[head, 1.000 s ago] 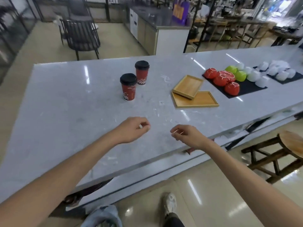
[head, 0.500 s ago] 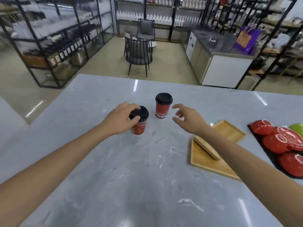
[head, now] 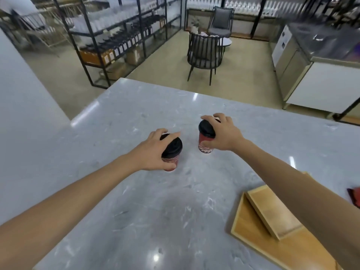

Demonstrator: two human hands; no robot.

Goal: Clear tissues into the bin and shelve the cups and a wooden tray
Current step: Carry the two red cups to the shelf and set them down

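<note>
- Two red paper cups with black lids (head: 171, 152) (head: 206, 140) on the grey marble table (head: 136, 201).
- Two shallow wooden trays (head: 272, 215) (head: 259, 242), right of the cups.
- Two dark chairs (head: 204, 55) (head: 222, 22) beyond the table.

Counter (head: 120, 211): grey marbled stone, polished, glossy.
Cups (head: 205, 146): red printed paper.
Lids (head: 173, 146): black plastic, matt.
Trays (head: 253, 227): pale wood, smooth.

Both forearms are bare, with no sleeve in view. The left hand (head: 153, 151) wears nothing. The right hand (head: 226, 133) wears nothing either.
</note>
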